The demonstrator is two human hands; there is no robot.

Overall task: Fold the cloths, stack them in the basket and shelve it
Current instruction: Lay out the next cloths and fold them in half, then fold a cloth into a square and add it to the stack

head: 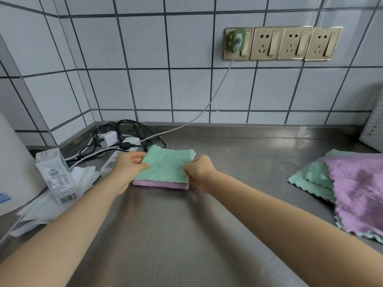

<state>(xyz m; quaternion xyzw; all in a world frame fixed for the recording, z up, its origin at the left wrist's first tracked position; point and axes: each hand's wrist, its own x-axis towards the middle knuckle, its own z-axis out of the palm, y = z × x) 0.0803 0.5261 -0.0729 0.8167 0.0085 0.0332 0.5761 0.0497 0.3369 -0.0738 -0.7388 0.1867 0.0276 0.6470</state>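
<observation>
A folded stack of cloths, green on top and purple underneath, lies on the steel counter near the back. My left hand grips its left edge, thumb on top. At the stack's right edge my right hand grips it with curled fingers. A heap of unfolded cloths, purple over green, lies at the right side of the counter. A white perforated basket shows only partly at the right edge.
A power strip with black and white cables and chargers fills the back left corner. A small milk carton, crumpled white wrapping and a large white appliance stand at the left. Wall sockets hang on the tiled wall.
</observation>
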